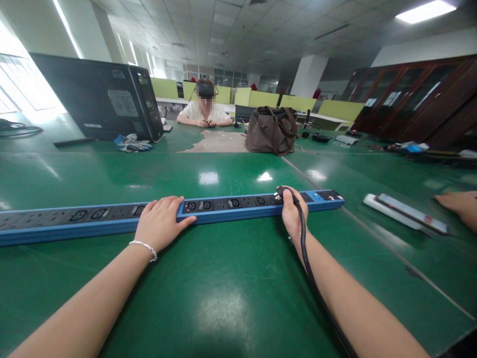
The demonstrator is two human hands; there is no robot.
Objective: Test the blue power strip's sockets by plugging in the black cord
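Note:
A long blue power strip with a row of black sockets lies across the green table. My left hand rests over its middle, fingers across the top and thumb stretched out along the near edge. Over the strip's right part, my right hand is closed on a black power plug. The plug's metal prongs point left, just above the sockets; whether they touch the strip I cannot tell. From the plug a thick black cable runs down along my right forearm toward the bottom edge.
A black computer case and work gloves stand back left. A brown bag sits beyond the strip, and a person wearing a headset is behind the table. At right lie a phone on a white object and another person's hand.

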